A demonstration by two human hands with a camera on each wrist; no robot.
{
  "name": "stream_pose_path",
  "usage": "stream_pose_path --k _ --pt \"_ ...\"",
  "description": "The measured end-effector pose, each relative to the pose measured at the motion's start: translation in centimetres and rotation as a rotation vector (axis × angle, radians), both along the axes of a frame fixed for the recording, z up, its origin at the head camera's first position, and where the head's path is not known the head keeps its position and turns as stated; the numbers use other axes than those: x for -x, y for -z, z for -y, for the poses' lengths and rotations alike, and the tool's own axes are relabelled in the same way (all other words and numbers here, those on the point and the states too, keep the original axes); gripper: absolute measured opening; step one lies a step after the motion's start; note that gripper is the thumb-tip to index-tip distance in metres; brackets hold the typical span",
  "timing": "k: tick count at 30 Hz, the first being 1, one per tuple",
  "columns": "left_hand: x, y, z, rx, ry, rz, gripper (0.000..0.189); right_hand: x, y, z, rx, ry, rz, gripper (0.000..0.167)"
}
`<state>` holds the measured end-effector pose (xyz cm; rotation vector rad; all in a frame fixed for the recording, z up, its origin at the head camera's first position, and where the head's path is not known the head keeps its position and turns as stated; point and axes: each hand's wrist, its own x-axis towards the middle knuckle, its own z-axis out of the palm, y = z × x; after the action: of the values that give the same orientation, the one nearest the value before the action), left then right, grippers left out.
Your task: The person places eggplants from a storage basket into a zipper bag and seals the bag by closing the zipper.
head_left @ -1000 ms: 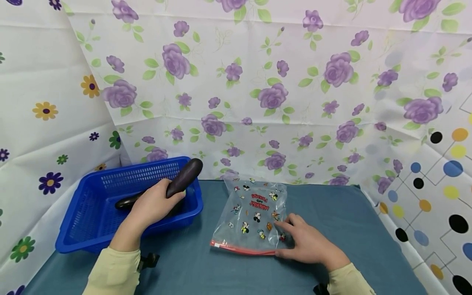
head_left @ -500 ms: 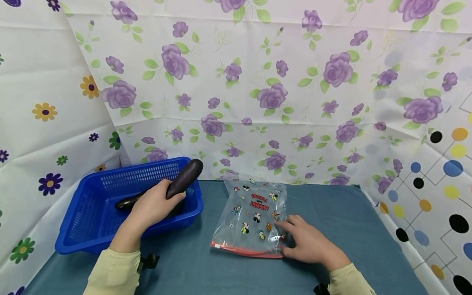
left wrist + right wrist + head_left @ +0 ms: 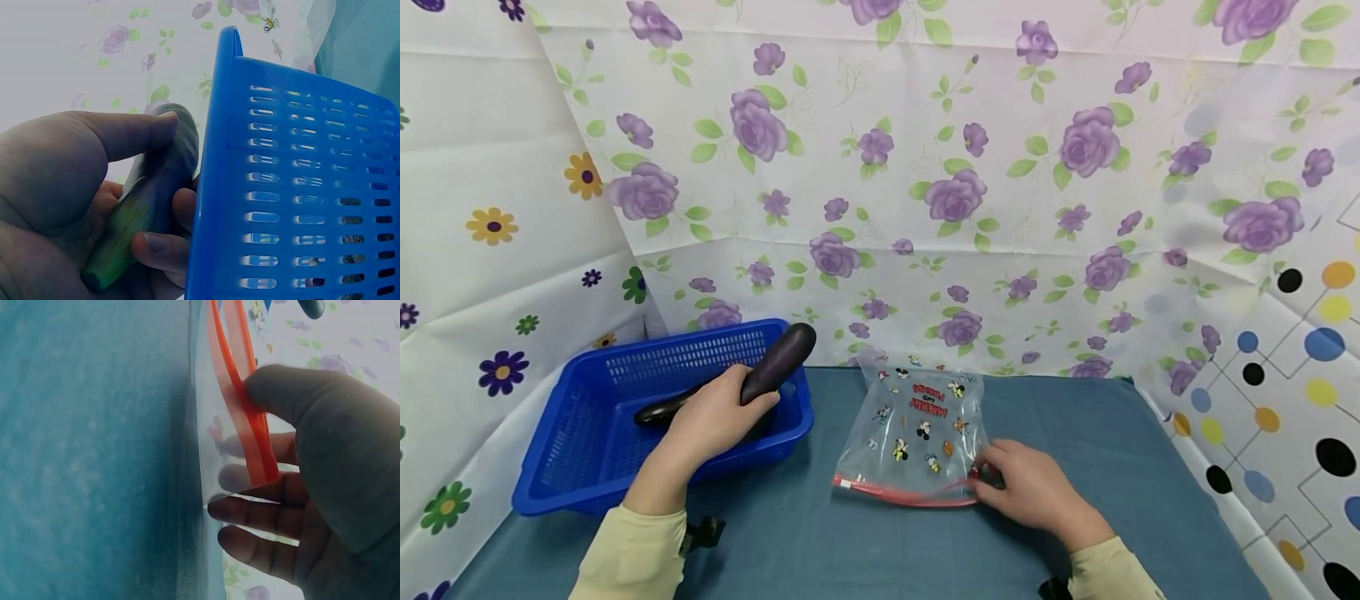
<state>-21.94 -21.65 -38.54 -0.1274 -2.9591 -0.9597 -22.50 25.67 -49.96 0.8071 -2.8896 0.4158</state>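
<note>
Head view: eggplant (image 3: 782, 358) in left grip (image 3: 718, 417), over basket (image 3: 677, 362).

The basket (image 3: 593, 437) stands on the counter (image 3: 782, 542). Over the basket is the left hand (image 3: 715, 421), and in it an eggplant (image 3: 779, 362), whose upper end points to the basket's back right corner. Right of the basket, near but apart, lies a bag (image 3: 910, 433). The right hand (image 3: 1026, 487) holds the bag's front corner farthest from the basket. Behind the basket hangs a curtain (image 3: 880, 200).

Head view bright — wrist views darker, hazy.
</note>
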Motion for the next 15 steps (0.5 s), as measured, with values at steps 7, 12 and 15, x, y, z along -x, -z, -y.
stream_pose_path --k 7,12,15 --pt "0.0 0.0 -0.4 0.012 0.012 -0.009 0.052 -0.1 0.1 -0.1 -0.002 0.07 -0.064 0.017" --pt "-0.3 -0.1 -0.8 0.033 0.018 -0.018 0.056 -0.1 0.0 -0.1 -0.021 0.104 -0.072 0.019" --pt "-0.5 -0.2 -1.1 0.039 0.018 -0.019 0.054 -0.1 0.0 -0.1 -0.026 0.115 -0.052 0.018"
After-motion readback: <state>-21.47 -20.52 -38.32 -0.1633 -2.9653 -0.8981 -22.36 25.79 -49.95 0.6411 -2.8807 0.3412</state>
